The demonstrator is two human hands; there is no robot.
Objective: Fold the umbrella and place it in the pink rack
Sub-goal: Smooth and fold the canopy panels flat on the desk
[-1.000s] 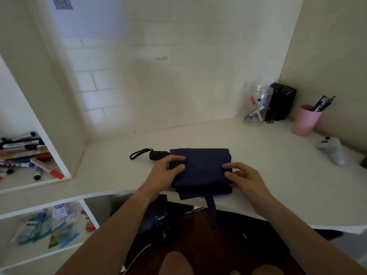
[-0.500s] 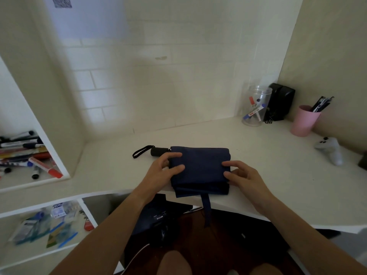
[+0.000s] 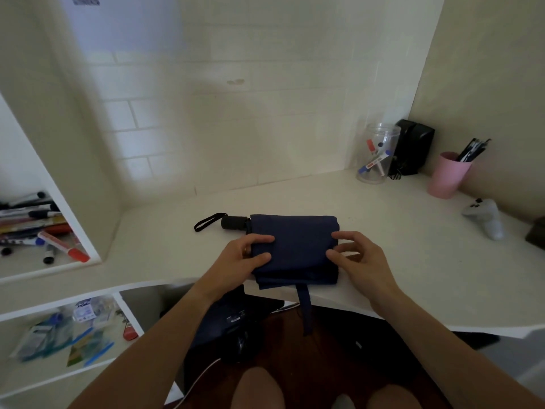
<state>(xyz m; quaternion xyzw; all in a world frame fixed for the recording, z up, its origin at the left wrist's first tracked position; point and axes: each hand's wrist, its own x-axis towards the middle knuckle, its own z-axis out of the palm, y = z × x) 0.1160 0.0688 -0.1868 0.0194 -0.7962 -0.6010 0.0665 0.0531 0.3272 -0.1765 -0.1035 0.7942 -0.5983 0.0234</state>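
Here the umbrella lies flat on the white desk, close to its front edge, with its long axis running left to right across the person's view. The black handle and its wrist loop point to the left; the folded navy canopy makes a soft, rectangular pad to the right of them. A navy closing strap hangs from the near edge, down over the desk front.

The left hand pinches the canopy's left edge, thumb on top of the cloth and fingers curled at its side, just beside the handle. The right hand sits at the canopy's right edge, fingers bent and spread, tips touching or nearly touching the fabric; whether it actually holds a fold I cannot tell. Both grips flank the bundle, one at each end of the axis.

The cloth looks thin, matte and slack, likely to spring loose unless rolled tight and strapped. The handle seems hard, ribbed plastic.

The only pink holder in view, a smooth tapered cup holding dark pens, stands well apart at the far right by the wall, so the right hand is nearer to it.
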